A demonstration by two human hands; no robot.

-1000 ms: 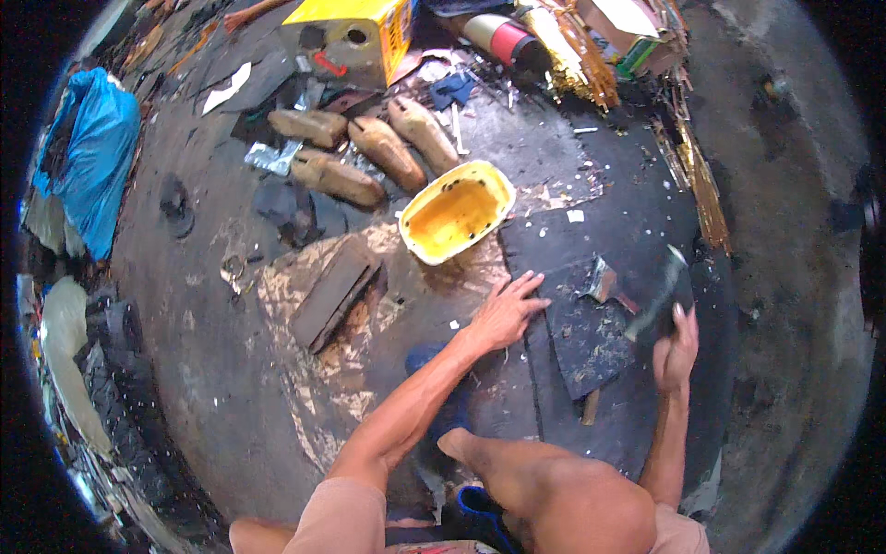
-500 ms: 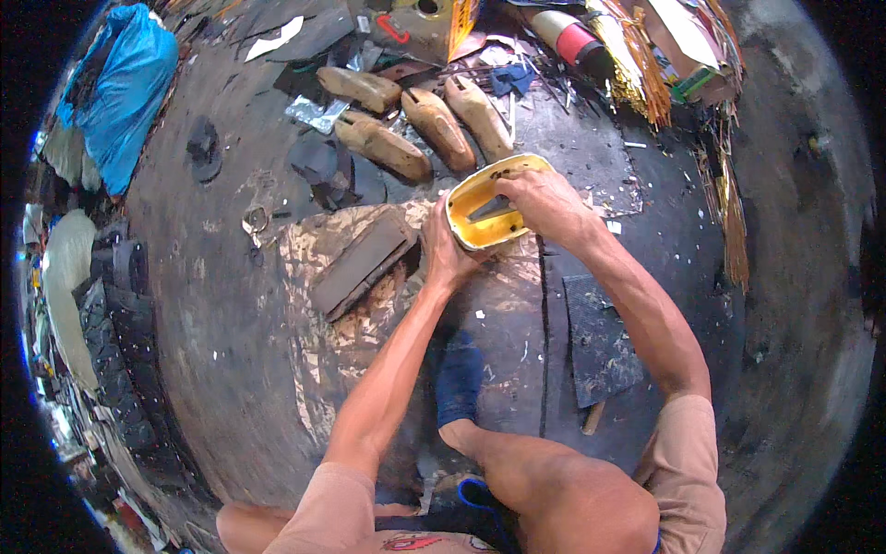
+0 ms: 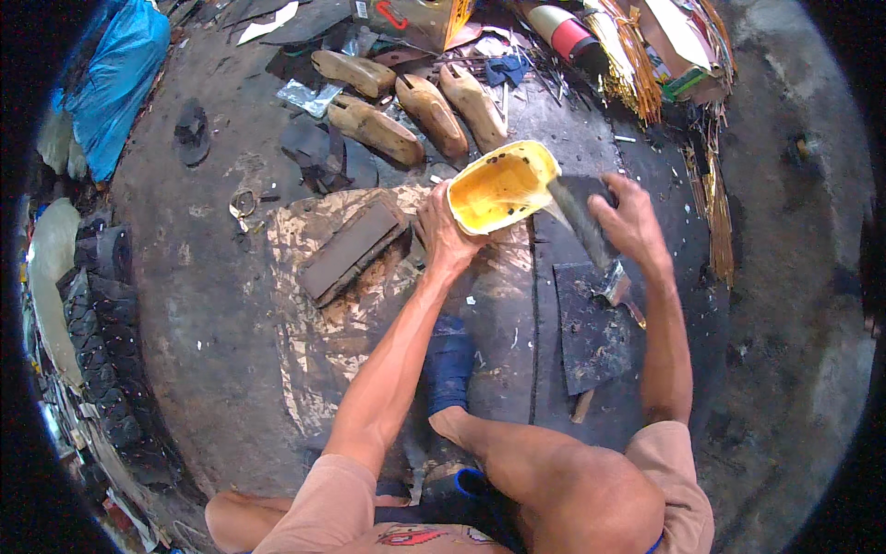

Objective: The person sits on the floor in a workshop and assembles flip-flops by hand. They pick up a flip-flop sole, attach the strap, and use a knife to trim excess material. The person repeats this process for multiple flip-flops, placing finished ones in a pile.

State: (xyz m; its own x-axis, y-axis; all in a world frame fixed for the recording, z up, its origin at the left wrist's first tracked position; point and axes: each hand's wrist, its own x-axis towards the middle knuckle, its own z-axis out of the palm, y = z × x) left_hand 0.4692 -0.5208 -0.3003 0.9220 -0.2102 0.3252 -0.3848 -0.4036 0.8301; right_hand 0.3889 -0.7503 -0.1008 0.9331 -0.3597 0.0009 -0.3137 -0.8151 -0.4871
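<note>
My left hand [image 3: 445, 226] grips the near-left end of a yellow plastic tub [image 3: 480, 224], open at the top. Inside it are yellowish residue and several dark specks. Right of its rim, my right hand [image 3: 629, 222] is closed on a dark, flat strip [image 3: 581, 223], slightly blurred. The strip's far end is right beside the rim, where a pale, stringy smear hangs. Below the strip, a small object with a shiny metal part [image 3: 614, 283], perhaps a brush, overlaps a dark sheet [image 3: 591, 346]; whether it is joined to the strip I cannot tell.
Several wooden shoe lasts [image 3: 429, 113] lie beyond the tub. A brown block [image 3: 353, 251] sits left of my left hand on a patterned sheet [image 3: 305, 360]. A blue bag [image 3: 120, 88] stands far left; bundled strips [image 3: 637, 65] and a carton [image 3: 678, 46] are far right.
My right hand has come out of the tub and moved right and slightly down, with the dark strip in it. My left hand keeps its hold on the tub.
</note>
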